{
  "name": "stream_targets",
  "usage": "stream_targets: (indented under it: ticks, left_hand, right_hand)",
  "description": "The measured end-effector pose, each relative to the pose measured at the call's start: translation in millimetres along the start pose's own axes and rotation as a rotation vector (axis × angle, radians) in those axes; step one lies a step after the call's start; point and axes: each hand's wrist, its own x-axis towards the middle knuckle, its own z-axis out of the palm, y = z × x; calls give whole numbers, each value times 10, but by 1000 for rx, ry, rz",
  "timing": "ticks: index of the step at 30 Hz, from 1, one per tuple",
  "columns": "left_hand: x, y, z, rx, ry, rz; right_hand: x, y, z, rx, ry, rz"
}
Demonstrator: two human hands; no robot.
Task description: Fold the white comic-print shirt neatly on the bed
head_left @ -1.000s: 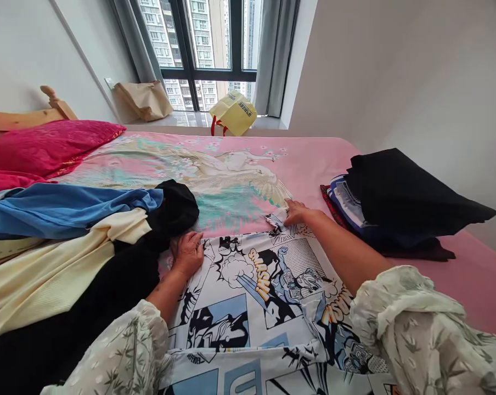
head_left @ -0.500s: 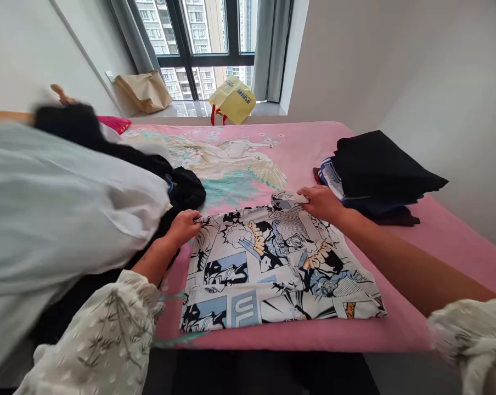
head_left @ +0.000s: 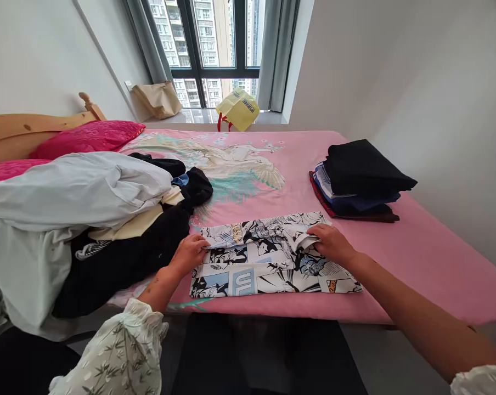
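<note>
A comic-print garment (head_left: 264, 280), white with black, blue and orange, lies on the bed near its front edge. Its far part is folded over toward me. My left hand (head_left: 191, 251) pinches the folded edge at the left end. Near the right end, my right hand (head_left: 330, 241) grips a bunched part of the same edge, which looks like a collar or a band. Both hands are closed on the cloth. Which kind of garment it is, I cannot tell for sure.
Left of my hand lies a loose heap of white, cream and black clothes (head_left: 120, 219). A folded stack topped with black cloth (head_left: 367, 167) stands at the right. Behind are a pink bedsheet (head_left: 297, 159), red pillows (head_left: 91, 137), a yellow bag (head_left: 238, 109) and a brown paper bag (head_left: 159, 99).
Both hands have drawn the garment's far edge toward me, folding it over the front part. The white and black clothes at the left, raised and blurred before, now lie on the heap.
</note>
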Motion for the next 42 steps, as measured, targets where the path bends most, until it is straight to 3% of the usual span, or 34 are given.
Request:
stream_targets:
  ticks: [5, 11, 16, 19, 25, 30, 32, 34, 37, 39, 42]
  left_hand:
    - [-110, -38, -50, 8, 44, 0]
    - [-202, -77, 40, 8, 3, -4]
    - [-176, -97, 58, 6, -36, 4]
    - [-184, -117, 31, 16, -62, 22]
    - [-266, -1, -11, 43, -5, 18]
    - [-439, 178, 104, 158, 23, 98]
    - [-522, 192, 145, 187, 16, 70]
    - [-589, 196, 150, 181, 71, 37]
    - [-637, 247, 99, 178, 115, 105]
    - [-633, 310, 48, 194, 73, 145]
    - [-591, 404, -25, 240, -2, 126]
  right_hand:
    - [-133, 15, -75, 84, 105, 71]
    - [-221, -19, -129, 114, 20, 179]
    - [-183, -81, -194, -112, -173, 114]
    - [-193, -120, -173, -139, -217, 101]
    - [-260, -238, -52, -179, -170, 37]
    - [-293, -218, 12, -112, -143, 61]
    - [-336, -230, -12, -108, -94, 49]
    - [-399, -317, -59, -82, 0, -31]
    - [-467, -590, -89, 8, 111, -191]
    - [-450, -795, -30, 16, 67, -268]
    - [-331, -980, 147, -117, -125, -247]
